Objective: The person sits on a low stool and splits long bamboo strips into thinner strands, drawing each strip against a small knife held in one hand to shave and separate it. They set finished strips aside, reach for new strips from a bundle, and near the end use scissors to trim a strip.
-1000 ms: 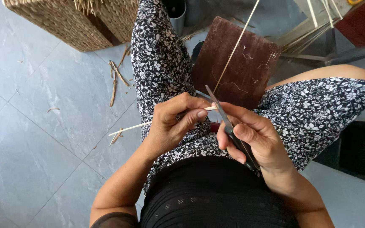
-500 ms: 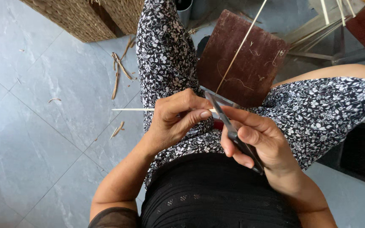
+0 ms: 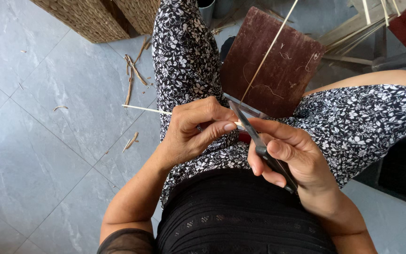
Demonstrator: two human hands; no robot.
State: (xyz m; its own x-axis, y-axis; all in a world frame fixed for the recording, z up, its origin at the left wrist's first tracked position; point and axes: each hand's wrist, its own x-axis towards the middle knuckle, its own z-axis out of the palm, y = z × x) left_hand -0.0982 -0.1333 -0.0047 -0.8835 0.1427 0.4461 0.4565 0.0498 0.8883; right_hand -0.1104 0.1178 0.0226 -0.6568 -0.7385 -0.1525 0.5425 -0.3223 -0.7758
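Note:
My left hand is closed around a thin pale bamboo strip whose end sticks out to the left over my flower-print lap. The strip's long part runs up and to the right across a brown wooden board. My right hand grips a dark-handled knife, its blade pointing up-left and resting against the strip right beside my left thumb. The two hands almost touch above my thighs.
A woven basket stands at the top left on the grey tiled floor. Bamboo scraps lie scattered on the tiles. More pale strips and a dark metal bar are at the top right.
The strip's free end on the left has shifted up and now juts out level. Both hands sit slightly higher in view; knife and grip are unchanged.

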